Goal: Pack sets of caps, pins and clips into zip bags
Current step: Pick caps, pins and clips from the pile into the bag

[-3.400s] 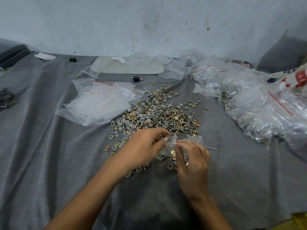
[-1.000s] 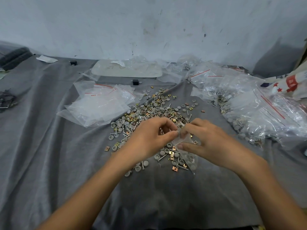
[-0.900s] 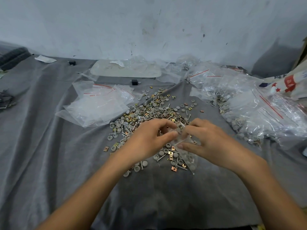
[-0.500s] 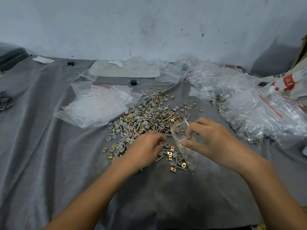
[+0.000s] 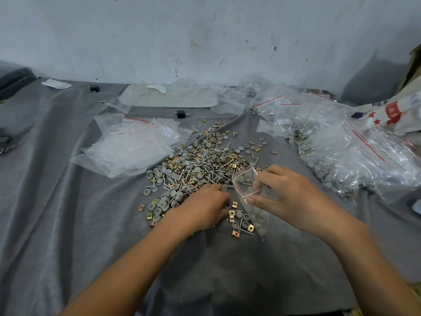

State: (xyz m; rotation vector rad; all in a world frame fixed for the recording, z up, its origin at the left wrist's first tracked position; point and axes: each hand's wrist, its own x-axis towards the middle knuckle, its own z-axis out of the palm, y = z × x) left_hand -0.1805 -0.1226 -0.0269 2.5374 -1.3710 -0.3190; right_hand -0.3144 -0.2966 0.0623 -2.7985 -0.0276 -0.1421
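A loose heap of grey caps, metal pins and gold clips lies on the grey cloth. My right hand pinches a small clear zip bag by its mouth, held open just right of the heap's near edge. The bag hangs down over several caps and clips at the front. My left hand rests palm down on the near edge of the heap, fingers curled into the parts. What its fingertips hold is hidden.
A stack of empty zip bags lies left of the heap. Filled bags pile up on the right. A pale flat tray and a small black block sit behind. The wall runs along the back.
My left hand let go of the bag and dropped down onto the near edge of the heap. My right hand now holds the bag alone, its mouth lifted and open.
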